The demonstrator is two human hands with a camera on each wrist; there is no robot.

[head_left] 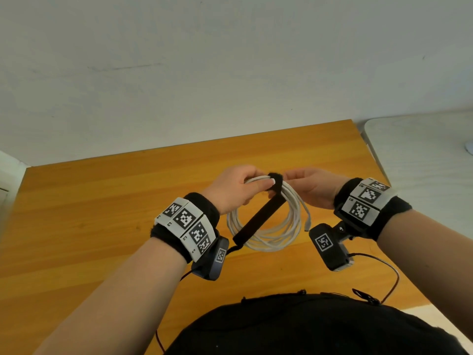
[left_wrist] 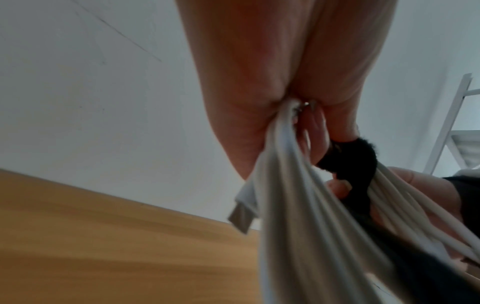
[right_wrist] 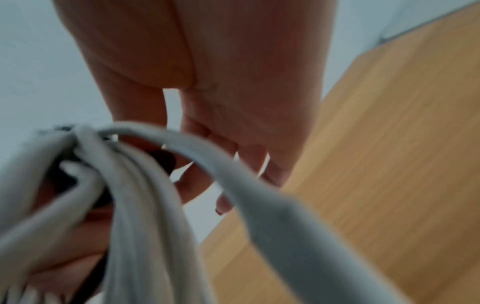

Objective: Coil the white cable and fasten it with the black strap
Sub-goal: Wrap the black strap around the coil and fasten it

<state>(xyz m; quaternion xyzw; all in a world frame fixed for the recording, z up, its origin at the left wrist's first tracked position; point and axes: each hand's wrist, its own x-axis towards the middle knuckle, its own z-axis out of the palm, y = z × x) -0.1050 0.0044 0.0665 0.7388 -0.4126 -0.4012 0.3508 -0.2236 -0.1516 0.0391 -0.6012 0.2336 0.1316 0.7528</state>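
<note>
The white cable (head_left: 268,242) is wound into a round coil and hangs above the wooden table (head_left: 102,201). My left hand (head_left: 240,185) grips the coil's top, thumb pressed on the black strap (head_left: 258,219). The strap loops over the coil's top, and its long tail slants down to the left across the coil. My right hand (head_left: 307,183) pinches the strap's loop from the right side. One cable end (head_left: 307,224) dangles free on the right. Up close, the left wrist view has the cable (left_wrist: 298,205), a plug (left_wrist: 242,216) and the strap (left_wrist: 355,160). Blurred cable strands (right_wrist: 145,195) fill the right wrist view.
A pale wall rises behind the table's far edge. A white table (head_left: 422,160) adjoins on the right. Thin dark wires (head_left: 384,265) from the wrist cameras trail near my body. A white frame (left_wrist: 451,123) stands to the right in the left wrist view.
</note>
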